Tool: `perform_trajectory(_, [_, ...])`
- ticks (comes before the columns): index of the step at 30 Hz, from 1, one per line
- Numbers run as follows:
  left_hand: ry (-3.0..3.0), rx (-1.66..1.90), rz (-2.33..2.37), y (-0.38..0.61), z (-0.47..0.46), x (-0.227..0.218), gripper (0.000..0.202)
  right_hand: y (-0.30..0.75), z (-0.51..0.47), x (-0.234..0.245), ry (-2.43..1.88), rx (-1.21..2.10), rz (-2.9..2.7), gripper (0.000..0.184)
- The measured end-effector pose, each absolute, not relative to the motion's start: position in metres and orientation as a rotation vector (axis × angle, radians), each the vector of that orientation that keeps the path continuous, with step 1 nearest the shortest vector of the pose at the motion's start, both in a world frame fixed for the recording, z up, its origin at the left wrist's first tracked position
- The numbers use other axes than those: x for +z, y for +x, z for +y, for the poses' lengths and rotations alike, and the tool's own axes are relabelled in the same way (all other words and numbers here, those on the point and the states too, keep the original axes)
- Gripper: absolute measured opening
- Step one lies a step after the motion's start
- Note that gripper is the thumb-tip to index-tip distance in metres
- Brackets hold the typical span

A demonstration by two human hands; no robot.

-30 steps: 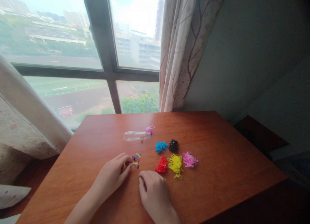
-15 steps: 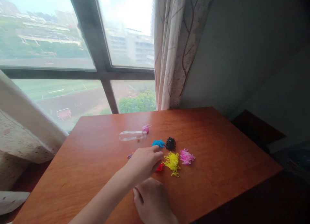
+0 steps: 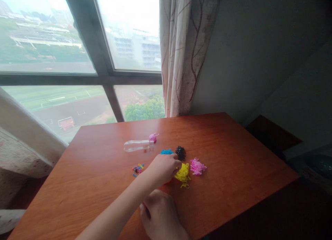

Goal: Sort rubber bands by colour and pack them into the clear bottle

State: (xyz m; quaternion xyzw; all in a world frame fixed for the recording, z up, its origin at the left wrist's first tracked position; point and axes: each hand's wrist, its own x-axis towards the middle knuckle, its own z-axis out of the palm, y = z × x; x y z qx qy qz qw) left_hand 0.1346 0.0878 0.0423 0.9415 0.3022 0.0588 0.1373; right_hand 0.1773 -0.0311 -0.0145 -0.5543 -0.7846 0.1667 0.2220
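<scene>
My left hand point(image 3: 167, 167) reaches in from the lower left over piles of small rubber bands. Its fingers are bent and pinched together at the edge of the yellow bands point(image 3: 183, 174), just below the black bands point(image 3: 180, 153); anything between the fingertips is hidden. Behind this hand lie blue bands point(image 3: 166, 151), and red bands point(image 3: 169, 181) barely show beneath it. On the table nearer to me rests my right hand point(image 3: 160, 212), back up, with fingers curled under and out of sight. Pink bands point(image 3: 198, 166) form a pile to the right.
A clear plastic bottle point(image 3: 137, 146) lies on its side on the brown wooden table point(image 3: 233, 157), with a pink cap point(image 3: 153, 138) at its neck. Mixed coloured bands point(image 3: 138, 168) sit left of my left hand. A window and curtain point(image 3: 178, 53) stand behind the table.
My left hand has moved slightly right, from beside the blue and red bands towards the yellow and black ones. The mixed bands show more fully. My right hand stays put as the view shifts slightly.
</scene>
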Motion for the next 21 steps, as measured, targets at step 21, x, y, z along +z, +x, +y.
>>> perform_trajectory(21, [2.150,0.482,1.551,-0.016,0.059,0.013,0.025,0.155,-0.011,-0.008,-1.754,0.372,-2.046,0.014])
